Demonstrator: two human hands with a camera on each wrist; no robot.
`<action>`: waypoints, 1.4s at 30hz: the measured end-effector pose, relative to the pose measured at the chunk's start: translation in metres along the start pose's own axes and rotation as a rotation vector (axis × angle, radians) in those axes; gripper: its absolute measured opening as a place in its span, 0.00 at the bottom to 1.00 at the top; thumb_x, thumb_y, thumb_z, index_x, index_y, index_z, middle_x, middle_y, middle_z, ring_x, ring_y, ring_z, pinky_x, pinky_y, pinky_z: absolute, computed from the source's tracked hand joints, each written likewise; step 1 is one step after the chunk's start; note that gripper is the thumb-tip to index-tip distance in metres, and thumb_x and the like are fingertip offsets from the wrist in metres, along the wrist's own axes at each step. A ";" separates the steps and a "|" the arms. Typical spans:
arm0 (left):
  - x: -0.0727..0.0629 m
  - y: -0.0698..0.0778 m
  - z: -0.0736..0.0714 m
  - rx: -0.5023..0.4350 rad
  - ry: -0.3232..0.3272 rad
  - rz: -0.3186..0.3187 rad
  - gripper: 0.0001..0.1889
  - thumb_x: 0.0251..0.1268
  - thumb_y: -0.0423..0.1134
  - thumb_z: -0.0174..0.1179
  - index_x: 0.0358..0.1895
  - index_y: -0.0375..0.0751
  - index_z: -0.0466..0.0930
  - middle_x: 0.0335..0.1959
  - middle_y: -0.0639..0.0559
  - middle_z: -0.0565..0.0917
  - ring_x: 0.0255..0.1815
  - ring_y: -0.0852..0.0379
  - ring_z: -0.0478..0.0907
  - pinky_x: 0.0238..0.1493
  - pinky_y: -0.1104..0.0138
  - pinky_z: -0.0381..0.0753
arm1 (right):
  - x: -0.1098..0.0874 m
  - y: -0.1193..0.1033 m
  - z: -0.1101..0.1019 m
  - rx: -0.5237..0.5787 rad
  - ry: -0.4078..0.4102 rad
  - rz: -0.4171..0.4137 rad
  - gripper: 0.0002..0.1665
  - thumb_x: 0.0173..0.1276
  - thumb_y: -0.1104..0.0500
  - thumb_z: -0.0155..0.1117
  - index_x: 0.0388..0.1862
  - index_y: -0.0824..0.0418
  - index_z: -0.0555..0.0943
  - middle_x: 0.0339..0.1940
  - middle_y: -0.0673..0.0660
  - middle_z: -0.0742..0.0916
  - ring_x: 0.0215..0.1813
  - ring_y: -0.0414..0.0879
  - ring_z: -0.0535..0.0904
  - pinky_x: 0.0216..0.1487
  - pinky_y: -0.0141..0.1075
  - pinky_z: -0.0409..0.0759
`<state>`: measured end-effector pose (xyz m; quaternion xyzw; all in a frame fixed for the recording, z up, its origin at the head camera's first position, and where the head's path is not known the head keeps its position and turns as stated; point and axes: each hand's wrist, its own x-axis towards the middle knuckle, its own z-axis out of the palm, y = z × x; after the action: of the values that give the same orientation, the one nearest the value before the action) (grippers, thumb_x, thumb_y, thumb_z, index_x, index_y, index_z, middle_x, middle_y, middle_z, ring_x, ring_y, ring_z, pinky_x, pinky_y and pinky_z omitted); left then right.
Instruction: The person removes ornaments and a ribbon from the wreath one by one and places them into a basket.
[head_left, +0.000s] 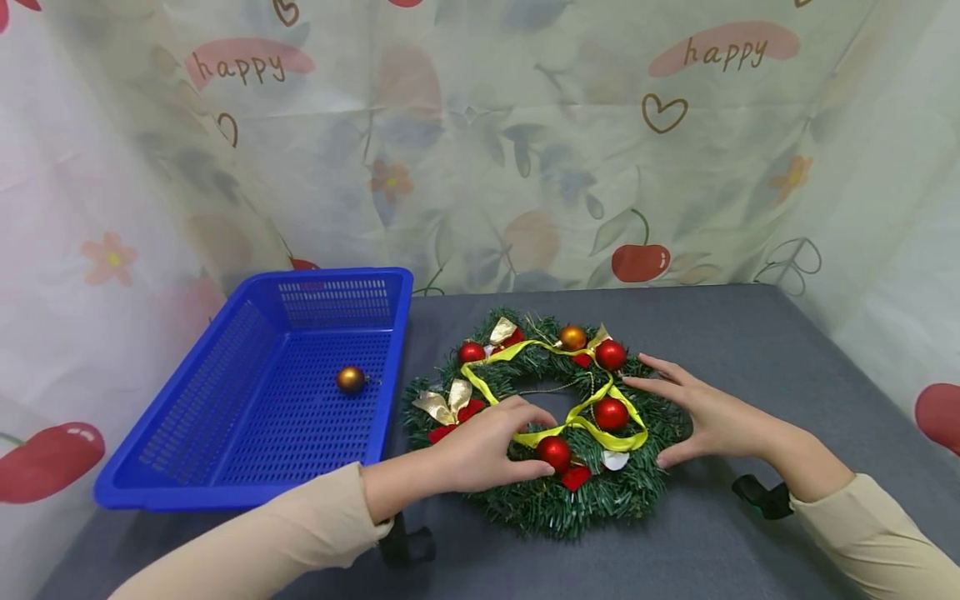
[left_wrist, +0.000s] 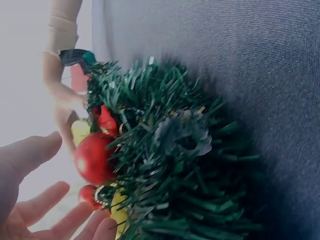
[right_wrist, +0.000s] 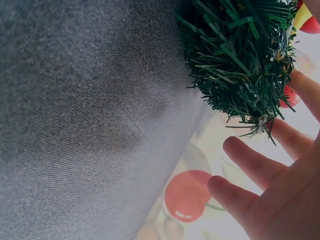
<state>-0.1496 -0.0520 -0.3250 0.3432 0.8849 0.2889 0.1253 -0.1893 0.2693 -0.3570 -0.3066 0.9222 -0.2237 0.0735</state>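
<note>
A green tinsel wreath [head_left: 585, 500] lies on the grey table, dressed with red baubles [head_left: 611, 413], one gold bauble [head_left: 572, 337], gold-and-red bows and a looped yellow ribbon [head_left: 480, 385]. Over its near left part hovers my left hand [head_left: 491, 446], fingers spread loosely and thumb near a red bauble [head_left: 554, 454]. In the left wrist view that bauble [left_wrist: 95, 158] sits just past the thumb, and the palm holds nothing. My right hand [head_left: 708, 412] is at the wreath's right edge, fingers apart, with fingertips right at the greenery [right_wrist: 240, 65] in the right wrist view.
A blue plastic basket [head_left: 401, 350] stands left of the wreath, close beside it, with a single gold bauble [head_left: 350, 380] inside. Printed curtains [head_left: 465, 167] hang behind and at both sides of the grey table [head_left: 720, 333].
</note>
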 end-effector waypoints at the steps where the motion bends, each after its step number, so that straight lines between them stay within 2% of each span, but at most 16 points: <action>1: 0.001 0.000 0.001 0.003 -0.002 -0.005 0.23 0.61 0.46 0.62 0.59 0.45 0.73 0.56 0.50 0.75 0.53 0.55 0.76 0.51 0.67 0.77 | 0.000 0.000 0.000 0.001 0.000 0.000 0.57 0.44 0.32 0.70 0.72 0.47 0.60 0.75 0.62 0.52 0.71 0.65 0.57 0.56 0.59 0.72; 12: 0.009 0.004 0.014 0.101 -0.010 -0.030 0.23 0.61 0.46 0.62 0.58 0.47 0.73 0.53 0.51 0.75 0.42 0.60 0.75 0.40 0.74 0.73 | 0.001 0.002 0.001 -0.007 0.005 -0.004 0.57 0.44 0.32 0.70 0.71 0.49 0.61 0.74 0.65 0.54 0.70 0.65 0.58 0.56 0.59 0.72; 24: 0.014 0.004 0.018 0.113 -0.043 -0.025 0.22 0.60 0.44 0.63 0.58 0.47 0.74 0.54 0.49 0.76 0.46 0.59 0.78 0.42 0.75 0.76 | 0.000 0.001 0.000 0.007 0.006 -0.010 0.54 0.46 0.34 0.70 0.71 0.49 0.62 0.74 0.65 0.55 0.69 0.66 0.59 0.54 0.61 0.72; 42: 0.014 0.003 0.018 0.126 -0.016 -0.002 0.20 0.59 0.42 0.64 0.55 0.47 0.76 0.48 0.51 0.79 0.45 0.60 0.78 0.43 0.75 0.76 | 0.001 0.000 -0.001 0.003 0.000 -0.009 0.54 0.46 0.34 0.71 0.70 0.50 0.62 0.74 0.65 0.55 0.69 0.65 0.59 0.55 0.60 0.72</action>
<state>-0.1504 -0.0328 -0.3379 0.3517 0.9007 0.2295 0.1108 -0.1902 0.2688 -0.3564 -0.3105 0.9206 -0.2252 0.0727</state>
